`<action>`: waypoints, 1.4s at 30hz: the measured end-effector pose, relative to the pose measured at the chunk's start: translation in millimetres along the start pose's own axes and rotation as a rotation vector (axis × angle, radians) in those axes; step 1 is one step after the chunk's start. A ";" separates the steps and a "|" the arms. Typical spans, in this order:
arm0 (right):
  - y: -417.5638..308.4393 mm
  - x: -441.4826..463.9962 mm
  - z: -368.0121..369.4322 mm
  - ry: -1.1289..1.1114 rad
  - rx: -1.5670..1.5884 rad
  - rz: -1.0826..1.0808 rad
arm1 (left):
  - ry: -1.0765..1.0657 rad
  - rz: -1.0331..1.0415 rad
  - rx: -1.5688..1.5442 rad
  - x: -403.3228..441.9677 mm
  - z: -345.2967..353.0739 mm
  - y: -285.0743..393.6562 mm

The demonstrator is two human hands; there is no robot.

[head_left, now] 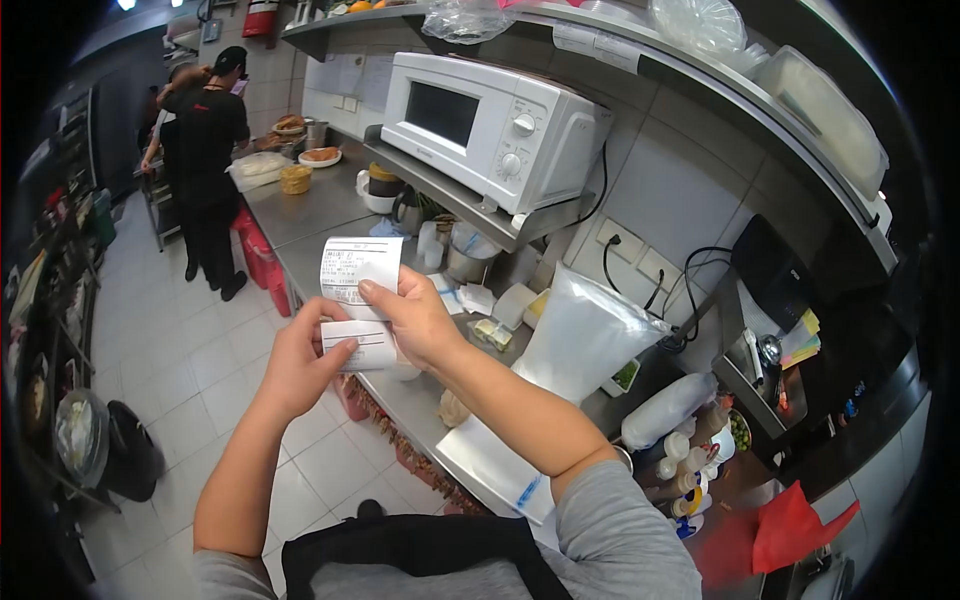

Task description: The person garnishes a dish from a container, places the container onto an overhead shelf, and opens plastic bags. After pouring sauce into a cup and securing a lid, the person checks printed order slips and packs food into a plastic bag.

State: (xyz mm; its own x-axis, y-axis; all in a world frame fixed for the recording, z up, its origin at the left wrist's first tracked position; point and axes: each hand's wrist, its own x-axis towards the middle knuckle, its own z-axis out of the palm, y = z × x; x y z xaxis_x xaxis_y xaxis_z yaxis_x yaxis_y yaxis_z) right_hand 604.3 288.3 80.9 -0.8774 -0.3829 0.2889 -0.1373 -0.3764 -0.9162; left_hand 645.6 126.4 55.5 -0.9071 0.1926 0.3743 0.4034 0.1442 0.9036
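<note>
Two printed paper slips are held up in front of me, over the edge of the steel counter (310, 235). The upper receipt (360, 262) is pinched in my right hand (415, 315), its thumb lying across the print. Lower and a little to the left, my left hand (298, 355) grips the smaller receipt (362, 345) between thumb and fingers. The slips overlap near my fingers, and I cannot tell whether they are joined. The lines of text are too small to read.
A white microwave (490, 125) rests on a raised shelf above the counter. A large clear plastic bag (590, 325) stands right of my hands, near several bottles (685, 465). At far left, people in dark clothes (208, 150) stand on the tiled floor by a red crate (260, 260).
</note>
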 end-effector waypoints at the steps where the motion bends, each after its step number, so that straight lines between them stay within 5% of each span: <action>1: 4.0 -6.3 3.7 -0.003 0.078 -0.005 | -0.002 -0.037 -0.249 -12.8 2.6 -0.1; 5: 16.1 -21.2 21.7 -0.008 0.213 -0.157 | 0.145 0.016 -0.425 -64.0 11.8 9.9; 9: 15.3 -42.5 55.7 0.038 0.129 -0.263 | 0.114 0.014 -0.230 -97.8 -8.2 -10.3; 17: 62.1 -48.9 108.6 -0.083 0.004 -0.055 | 0.117 -0.015 -0.081 -142.8 -65.3 -7.1; 20: 117.4 -61.8 135.1 -0.116 -0.129 -0.148 | 0.131 -0.136 -0.039 -175.7 -93.9 -32.4; 23: 143.6 -85.5 150.6 -0.145 -0.650 -0.227 | 0.061 -0.296 0.251 -220.9 -116.3 -69.2; 29: 103.2 -93.5 129.6 0.124 -0.253 -0.270 | 0.230 -0.628 0.435 -293.0 -155.1 -147.4; 32: 90.6 -89.6 121.2 0.216 -0.311 -0.369 | 0.351 -0.469 0.489 -296.0 -184.2 -156.7; 36: 115.4 -68.5 158.6 0.090 -0.086 -0.038 | 0.558 -0.332 -0.206 -277.8 -223.3 -126.5; 37: 129.1 -63.7 177.0 0.019 -0.023 0.061 | 0.542 -0.447 -0.248 -283.3 -241.4 -108.6; 38: 142.5 -58.8 194.8 -0.046 0.033 0.163 | 0.533 -0.193 -0.552 -282.4 -243.4 -93.4; 42: 198.4 -48.2 280.6 -0.288 0.263 0.300 | 0.523 -0.157 -0.670 -313.3 -284.5 -59.9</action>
State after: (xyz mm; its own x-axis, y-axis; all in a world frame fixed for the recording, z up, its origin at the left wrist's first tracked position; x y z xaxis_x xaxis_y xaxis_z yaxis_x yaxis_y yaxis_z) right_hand 748.3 -4.6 -36.9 -0.6927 -0.7108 0.1223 0.2551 -0.4001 -0.8803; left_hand 871.5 -218.7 -56.6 -0.9516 -0.2769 0.1336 0.2619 -0.5027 0.8238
